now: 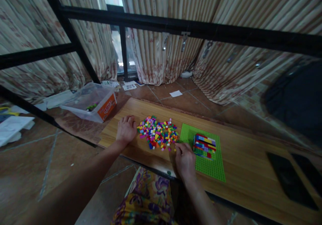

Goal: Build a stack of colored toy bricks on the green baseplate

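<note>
Small, many-coloured toy building bricks [158,132] lie loose in a pile on the wooden table [241,158]. At the pile's left edge my left hand [127,129] rests on the wood, fingers curled in; whatever they may hold is hidden. My right hand [185,159] is at the pile's lower right edge, thumb and forefinger pinched together, and I cannot see what is between them. Just right of it lies a green studded baseplate [211,169], partly covered by the hand. On the plate stands a block of stacked bricks [205,145] in coloured rows.
A clear plastic bin [83,109] with an orange label stands on the floor beyond the table's left end. Two dark flat panels [289,178] lie at the table's right. A black metal bar [151,23] crosses in front of the curtains. Papers [129,86] lie on the floor.
</note>
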Motion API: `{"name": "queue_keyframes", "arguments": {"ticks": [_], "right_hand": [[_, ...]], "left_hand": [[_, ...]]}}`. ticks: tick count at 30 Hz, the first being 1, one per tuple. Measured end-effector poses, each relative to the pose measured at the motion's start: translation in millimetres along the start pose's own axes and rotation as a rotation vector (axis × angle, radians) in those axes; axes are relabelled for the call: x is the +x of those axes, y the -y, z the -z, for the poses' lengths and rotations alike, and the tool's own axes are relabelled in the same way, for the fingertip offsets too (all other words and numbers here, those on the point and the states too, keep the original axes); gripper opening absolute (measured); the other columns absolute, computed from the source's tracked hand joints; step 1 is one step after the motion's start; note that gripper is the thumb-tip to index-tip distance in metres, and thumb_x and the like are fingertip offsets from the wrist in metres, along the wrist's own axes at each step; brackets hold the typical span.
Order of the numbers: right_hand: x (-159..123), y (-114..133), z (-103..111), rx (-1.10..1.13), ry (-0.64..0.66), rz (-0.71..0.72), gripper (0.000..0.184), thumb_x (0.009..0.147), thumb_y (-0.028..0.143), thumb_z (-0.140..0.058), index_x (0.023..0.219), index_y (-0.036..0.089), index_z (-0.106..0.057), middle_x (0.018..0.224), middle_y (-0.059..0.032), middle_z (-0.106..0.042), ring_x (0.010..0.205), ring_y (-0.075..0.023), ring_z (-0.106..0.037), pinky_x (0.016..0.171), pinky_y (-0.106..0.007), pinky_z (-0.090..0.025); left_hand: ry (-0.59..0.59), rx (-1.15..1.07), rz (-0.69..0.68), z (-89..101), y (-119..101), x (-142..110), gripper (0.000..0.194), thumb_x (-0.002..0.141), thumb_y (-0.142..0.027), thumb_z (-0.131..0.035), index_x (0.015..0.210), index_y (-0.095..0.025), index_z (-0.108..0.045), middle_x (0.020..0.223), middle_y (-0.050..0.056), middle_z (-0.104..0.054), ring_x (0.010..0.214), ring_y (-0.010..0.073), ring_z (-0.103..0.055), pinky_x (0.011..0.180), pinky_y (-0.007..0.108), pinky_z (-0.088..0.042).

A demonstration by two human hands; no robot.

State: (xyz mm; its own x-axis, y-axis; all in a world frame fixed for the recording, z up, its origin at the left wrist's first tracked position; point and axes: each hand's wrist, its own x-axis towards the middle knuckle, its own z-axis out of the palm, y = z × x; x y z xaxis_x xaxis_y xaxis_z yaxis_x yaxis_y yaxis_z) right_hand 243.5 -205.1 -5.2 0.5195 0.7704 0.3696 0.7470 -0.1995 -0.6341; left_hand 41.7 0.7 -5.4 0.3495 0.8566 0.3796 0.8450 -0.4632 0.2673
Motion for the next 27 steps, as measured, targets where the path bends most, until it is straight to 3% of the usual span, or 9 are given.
{"name": "queue_keyframes", "arguments": {"ticks": [11,18,22,27], "right_hand": [[-2.7,1.4,14.3,0.217,-0.055,-0.121,0.027,0.090,0.032,-0.050,0.097,0.017,-0.072,0.093,-0.0093,-0.069,0.087,-0.0202,-0.065,0.080,-0.035,-0.050],[-21.4,-6.8,44.8,0.485,-0.043,-0.371,0.030,0.084,0.044,-0.060,0.098,0.020,-0.071,0.098,-0.0084,-0.068,0.077,-0.0190,-0.067,0.070,-0.035,-0.055],[-29.7,-2.7,62.9,0.580,-0.056,-0.491,0.032,0.079,0.045,-0.066,0.098,0.021,-0.072,0.096,-0.0082,-0.071,0.075,-0.0198,-0.069,0.072,-0.037,-0.057],[-30.8,-23.1,92.9,0.497,-0.219,-0.551,0.039,0.074,0.047,-0.068,0.100,0.018,-0.072,0.097,-0.0097,-0.073,0.076,-0.0208,-0.070,0.071,-0.036,-0.057]], "left_hand": [[-0.001,0.012,0.007,-0.4,0.2,0.2,0.032,0.087,-0.025,-0.044,0.110,-0.015,-0.063,0.117,0.013,-0.064,0.108,0.0298,-0.055,0.094,0.044,-0.044],[0.000,0.003,0.000,1.0,-0.4,0.7,0.032,0.086,-0.025,-0.043,0.109,-0.015,-0.063,0.116,0.013,-0.064,0.108,0.0299,-0.055,0.093,0.044,-0.044],[-0.012,0.016,-0.010,-0.1,1.5,1.3,0.033,0.086,-0.026,-0.042,0.109,-0.014,-0.063,0.116,0.014,-0.064,0.107,0.0305,-0.056,0.092,0.045,-0.045],[-0.027,0.043,-0.036,-2.2,6.0,2.7,0.036,0.086,-0.029,-0.041,0.109,-0.014,-0.064,0.114,0.015,-0.065,0.105,0.0309,-0.057,0.091,0.045,-0.045]]}}
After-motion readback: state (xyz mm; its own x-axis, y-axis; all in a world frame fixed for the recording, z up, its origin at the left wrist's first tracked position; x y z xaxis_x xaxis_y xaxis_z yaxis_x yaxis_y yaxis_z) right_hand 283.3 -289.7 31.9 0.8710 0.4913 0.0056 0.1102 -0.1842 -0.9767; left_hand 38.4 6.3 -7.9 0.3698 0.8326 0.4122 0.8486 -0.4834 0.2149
